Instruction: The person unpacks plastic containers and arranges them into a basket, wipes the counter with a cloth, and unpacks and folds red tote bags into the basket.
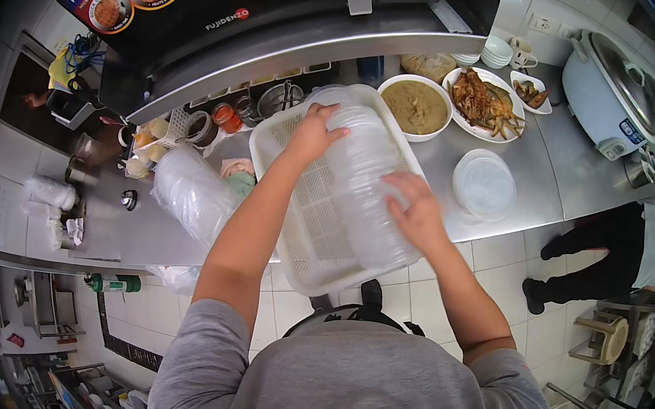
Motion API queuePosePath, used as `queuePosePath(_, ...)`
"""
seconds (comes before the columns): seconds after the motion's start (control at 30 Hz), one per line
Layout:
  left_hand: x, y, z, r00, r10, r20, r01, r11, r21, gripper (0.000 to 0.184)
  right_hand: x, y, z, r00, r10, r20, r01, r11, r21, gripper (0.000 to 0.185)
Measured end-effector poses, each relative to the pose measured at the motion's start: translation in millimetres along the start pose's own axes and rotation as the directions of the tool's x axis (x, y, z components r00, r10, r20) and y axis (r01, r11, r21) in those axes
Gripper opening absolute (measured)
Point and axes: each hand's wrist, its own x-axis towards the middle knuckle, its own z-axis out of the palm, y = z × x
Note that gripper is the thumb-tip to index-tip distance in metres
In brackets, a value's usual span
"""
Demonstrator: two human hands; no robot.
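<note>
A long nested stack of clear round plastic containers [360, 172] lies on its side in a white perforated plastic basket [302, 246]. Near the far end of the stack, my left hand [317, 132] grips its left side, fingers bent over the rims. My right hand [418, 209] holds the right side closer to my body, with its fingers curved over the rims. Part of each hand's contact is hidden. To the right, a short stack of round clear containers or lids [484, 184] rests on the steel counter [533, 160].
A bowl of brown food [415, 107], a plate of fried fish [487, 103] and a rice cooker [612, 96] stand along the back. A microwave [284, 27] is on the shelf above. Bagged containers [194, 192] lie left. Another person [625, 241] stands at right.
</note>
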Motion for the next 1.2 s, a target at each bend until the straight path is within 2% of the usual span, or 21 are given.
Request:
queuePosePath(0.07, -4.2, 5.4, -5.4, 0.998, 0.032, -0.054, -0.038, 0.994, -0.1, 0.06, -8.3, -26.4, 4.7, 0.988, -0.077, 0.136, 0.069, 0.996, 0.061, 0.033)
queuePosePath(0.17, -19.9, -4.0, 0.2, 0.85, 0.056, -0.524, -0.094, 0.994, -0.046, 0.06, -23.4, -41.7, -0.3, 0.962, -0.153, 0.225, 0.146, 0.988, 0.047, 0.034)
queuePosePath(0.2, -28.6, -12.9, 9.5, 0.83, -0.174, -0.529, 0.006, 0.952, -0.305, 0.061, -30.2, -38.8, -2.3, 0.98, -0.114, 0.164, 0.119, 0.993, -0.023, 0.036)
queuePosePath(0.27, -51.1, -32.5, 35.0, 0.721, -0.586, -0.37, 0.145, 0.65, -0.746, 0.063, -44.1, -22.2, -10.1, 0.998, -0.052, 0.031, 0.056, 0.986, -0.16, 0.042)
queuePosePath(0.33, -81.4, -29.0, 56.0, 0.788, -0.605, 0.112, 0.239, 0.135, -0.962, 0.071, -52.7, -5.2, -13.5, 0.97, 0.166, -0.178, -0.203, 0.955, -0.217, 0.049)
queuePosePath(0.37, -90.6, -11.8, 62.8, 0.797, -0.572, 0.193, 0.274, 0.058, -0.96, 0.073, -57.6, 3.5, -12.6, 0.921, 0.265, -0.284, -0.333, 0.916, -0.224, 0.052)
queuePosePath(0.4, -95.9, 6.7, 71.4, 0.801, -0.533, 0.274, 0.312, -0.019, -0.95, 0.076, -64.4, 15.6, -6.3, 0.912, 0.324, -0.252, -0.366, 0.92, -0.14, 0.054)
queuePosePath(0.47, -85.2, -0.2, 114.7, 0.815, -0.489, 0.312, 0.327, -0.056, -0.943, 0.078, -75.5, 37.0, 5.1, 0.886, 0.432, -0.17, -0.434, 0.901, 0.023, 0.058)
queuePosePath(0.5, -81.2, -4.0, 129.6, 0.82, -0.471, 0.327, 0.331, -0.076, -0.94, 0.079, -76.5, 37.1, 2.5, 0.88, 0.437, -0.186, -0.444, 0.896, 0.001, 0.058)
queuePosePath(0.6, -87.3, 34.0, 83.0, 0.633, -0.748, 0.2, 0.365, 0.06, -0.929, 0.075, -70.3, 33.2, 0.4, 0.872, 0.418, -0.255, -0.429, 0.903, 0.014, 0.055)
queuePosePath(0.63, -99.0, 28.6, 68.7, 0.727, -0.687, -0.001, 0.295, 0.313, -0.903, 0.075, -67.0, 27.9, -1.0, 0.858, 0.405, -0.317, -0.408, 0.911, 0.063, 0.053)
queuePosePath(0.7, -127.1, 19.2, 42.8, 0.858, -0.404, -0.318, 0.106, 0.745, -0.659, 0.077, -57.4, 2.3, -9.3, 0.874, 0.326, -0.36, -0.335, 0.941, 0.04, 0.045)
queuePosePath(0.73, -143.2, 18.4, 18.7, 0.862, -0.27, -0.429, 0.059, 0.894, -0.444, 0.077, -51.8, -12.0, -12.5, 0.874, 0.289, -0.39, -0.303, 0.953, 0.026, 0.041)
queuePosePath(0.77, -163.6, 16.8, -14.7, 0.863, -0.11, -0.492, 0.013, 0.98, -0.197, 0.078, -48.5, -22.7, -7.7, 0.903, 0.292, -0.315, -0.272, 0.956, 0.106, 0.037)
queuePosePath(0.8, -183.5, 9.9, -41.9, 0.86, 0.064, -0.507, -0.036, 0.997, 0.064, 0.08, -45.0, -34.7, 0.2, 0.926, 0.287, -0.246, -0.246, 0.951, 0.185, 0.034)
queuePosePath(0.87, -215.3, -12.6, -79.7, 0.803, 0.038, -0.595, 0.123, 0.966, 0.228, 0.075, -27.8, -73.5, 22.6, 0.976, 0.185, -0.111, -0.148, 0.949, 0.279, 0.025)
queuePosePath(0.93, -238.8, -39.5, -104.7, 0.725, -0.094, -0.682, 0.293, 0.939, 0.181, 0.071, -9.4, -119.9, 58.3, 0.992, -0.015, 0.128, -0.027, 0.946, 0.323, 0.027)
queuePosePath(1.0, -257.6, -73.2, -119.6, 0.763, -0.327, -0.557, 0.476, 0.868, 0.143, 0.066, 9.4, -155.5, 111.4, 0.873, -0.114, 0.474, -0.057, 0.942, 0.331, 0.037)
queuePosePath(1.03, -262.8, -85.7, -126.2, 0.754, -0.442, -0.486, 0.563, 0.816, 0.132, 0.064, 13.4, -157.0, 150.4, 0.843, -0.21, 0.494, 0.06, 0.951, 0.302, 0.043)
queuePosePath(1.13, -269.4, -105.8, -144.3, 0.784, -0.534, -0.316, 0.444, 0.839, -0.315, 0.049, 40.3, -152.1, 250.2, 0.749, -0.413, 0.518, 0.406, 0.904, 0.134, 0.057)
queuePosePath(1.2, -269.5, -99.4, -145.4, 0.867, -0.36, -0.343, 0.179, 0.87, -0.46, 0.042, 73.0, -156.4, 290.9, 0.692, -0.541, 0.478, 0.527, 0.831, 0.177, 0.06)
